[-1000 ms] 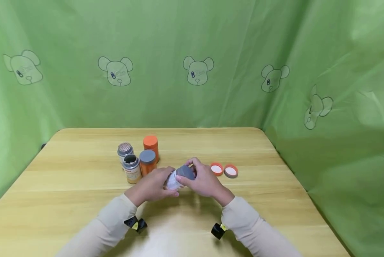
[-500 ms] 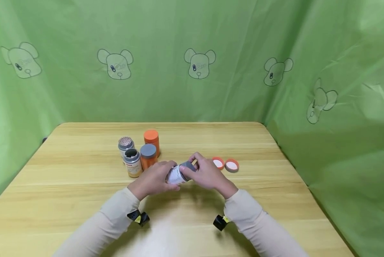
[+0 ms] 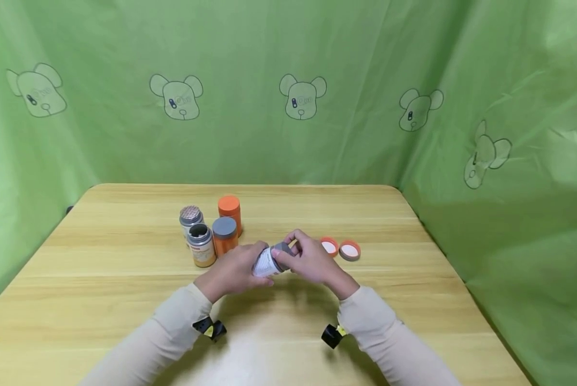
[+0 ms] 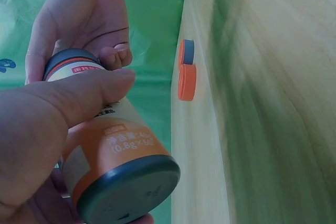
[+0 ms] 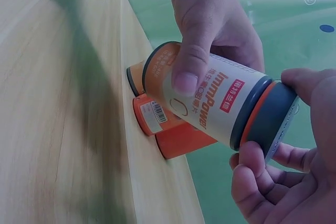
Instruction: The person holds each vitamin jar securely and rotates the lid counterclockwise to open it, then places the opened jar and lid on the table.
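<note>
My left hand (image 3: 235,269) grips a supplement bottle (image 3: 265,264) round its body, tilted above the table. It has a white and orange label (image 5: 226,90) and a dark grey base (image 4: 131,190). At the other end, the fingers and thumb of my right hand (image 3: 314,261) pinch the dark grey lid (image 5: 275,121) by its rim. An orange band shows between lid and bottle neck in the right wrist view. The lid sits on the bottle; how tightly, I cannot tell.
Left of my hands stand an open bottle (image 3: 202,252), a bottle with a foil-like top (image 3: 190,215), a grey-lidded orange bottle (image 3: 225,241) and an orange-lidded one (image 3: 230,214). Two loose lids, one orange (image 3: 329,246) and one grey-rimmed (image 3: 350,250), lie at right. Green curtains (image 3: 240,139) border the table.
The bottle has tipped further toward the right, so less of the lid's top shows. Both hands keep hold of it, my right fingers on the lid. The head view has shifted slightly.
</note>
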`<action>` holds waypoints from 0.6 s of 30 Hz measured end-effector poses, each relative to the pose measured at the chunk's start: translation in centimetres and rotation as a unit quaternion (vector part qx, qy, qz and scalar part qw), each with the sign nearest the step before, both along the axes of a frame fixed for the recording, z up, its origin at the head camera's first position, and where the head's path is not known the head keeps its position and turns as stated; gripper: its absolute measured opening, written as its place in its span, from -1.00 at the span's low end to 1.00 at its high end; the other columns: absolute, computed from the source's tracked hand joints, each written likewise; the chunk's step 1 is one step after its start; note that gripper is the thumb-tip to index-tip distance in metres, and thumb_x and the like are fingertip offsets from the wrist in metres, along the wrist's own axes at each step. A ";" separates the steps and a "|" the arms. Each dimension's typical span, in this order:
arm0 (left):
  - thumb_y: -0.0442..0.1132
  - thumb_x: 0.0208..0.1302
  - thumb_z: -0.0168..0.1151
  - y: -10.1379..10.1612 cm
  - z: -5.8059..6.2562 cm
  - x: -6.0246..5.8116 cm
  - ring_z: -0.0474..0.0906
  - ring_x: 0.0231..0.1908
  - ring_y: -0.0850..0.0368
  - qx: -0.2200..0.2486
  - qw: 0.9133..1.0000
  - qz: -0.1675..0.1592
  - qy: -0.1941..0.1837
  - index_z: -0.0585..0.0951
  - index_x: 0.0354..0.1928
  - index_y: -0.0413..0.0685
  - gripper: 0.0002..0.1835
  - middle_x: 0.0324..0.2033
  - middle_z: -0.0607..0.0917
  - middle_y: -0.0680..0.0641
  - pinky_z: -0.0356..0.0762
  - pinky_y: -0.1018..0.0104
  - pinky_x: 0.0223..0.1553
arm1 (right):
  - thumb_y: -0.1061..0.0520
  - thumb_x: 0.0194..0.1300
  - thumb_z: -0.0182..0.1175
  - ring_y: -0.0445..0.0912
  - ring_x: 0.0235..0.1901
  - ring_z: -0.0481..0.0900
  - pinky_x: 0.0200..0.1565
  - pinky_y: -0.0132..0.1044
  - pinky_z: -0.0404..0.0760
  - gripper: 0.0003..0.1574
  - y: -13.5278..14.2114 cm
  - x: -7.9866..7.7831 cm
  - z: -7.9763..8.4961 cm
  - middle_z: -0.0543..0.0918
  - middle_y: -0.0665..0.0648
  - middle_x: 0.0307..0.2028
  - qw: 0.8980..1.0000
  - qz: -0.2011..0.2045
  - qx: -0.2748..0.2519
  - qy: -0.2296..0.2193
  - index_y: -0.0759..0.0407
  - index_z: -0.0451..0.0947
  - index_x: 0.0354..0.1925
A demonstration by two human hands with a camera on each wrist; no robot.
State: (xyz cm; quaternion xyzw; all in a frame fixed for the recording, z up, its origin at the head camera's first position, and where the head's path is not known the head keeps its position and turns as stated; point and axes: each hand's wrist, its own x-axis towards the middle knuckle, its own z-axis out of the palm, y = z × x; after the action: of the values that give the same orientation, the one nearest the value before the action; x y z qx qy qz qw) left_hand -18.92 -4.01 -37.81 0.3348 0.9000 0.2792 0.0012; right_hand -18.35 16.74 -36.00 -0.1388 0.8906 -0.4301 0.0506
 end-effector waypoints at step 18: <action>-0.06 0.03 0.50 0.0 0.0 -0.1 0.50 -0.43 0.22 -0.003 1.000 -0.002 -0.006 0.46 0.09 -0.14 -0.37 -0.34 0.62 -0.01 0.49 0.32 -0.45 | 0.01 0.28 0.26 -0.11 -0.40 0.50 -0.36 -0.25 0.51 -0.53 0.6 0.0 -0.2 0.58 0.11 -0.32 0.997 0.069 -0.018 0.039 0.19 0.40 0.06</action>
State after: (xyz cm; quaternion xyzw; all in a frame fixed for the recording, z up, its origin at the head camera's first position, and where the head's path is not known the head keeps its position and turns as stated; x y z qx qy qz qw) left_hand -19.05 -4.04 -37.84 0.3347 0.9001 0.2787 0.0080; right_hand -18.33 17.38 -36.23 -0.2180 0.8723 -0.4355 0.0426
